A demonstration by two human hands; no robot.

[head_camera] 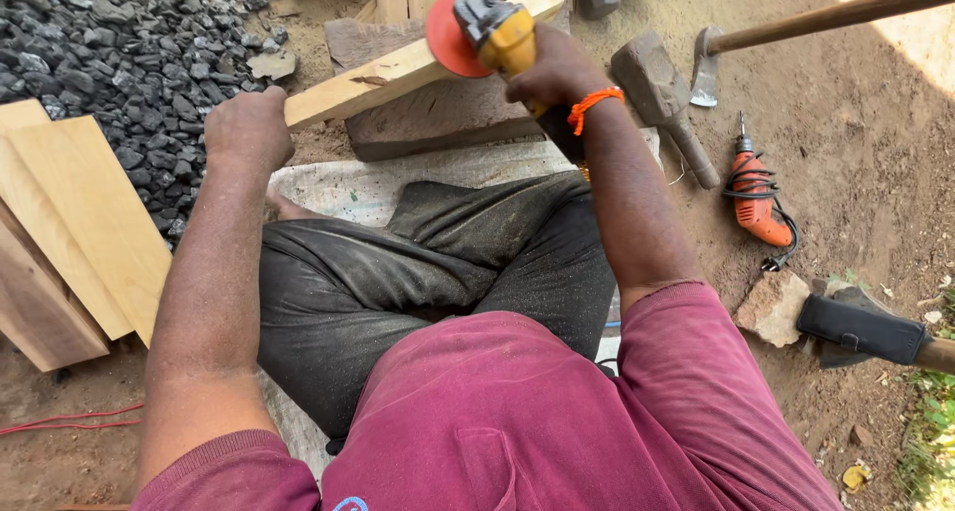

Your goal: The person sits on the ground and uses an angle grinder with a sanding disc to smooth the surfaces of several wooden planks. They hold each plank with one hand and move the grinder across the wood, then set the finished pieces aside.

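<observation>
Head view: your left hand (249, 125) clenched near end of wooden plank (398, 73), propped on timber block (448, 118). Your right hand (557, 73) gripped yellow angle grinder (497, 33), red disc against plank. Plank looked stiff, light; best held at ends.

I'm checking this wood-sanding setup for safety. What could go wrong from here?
1. The plank is steadied only by the bare left hand at its end, resting on a block; it may shift under the grinder.
2. The right hand alone holds the grinder, its red disc at the plank; a kick could swing it toward the crossed legs just below.
3. Neither hand wears a glove, so dust or splinters could hurt.
</observation>
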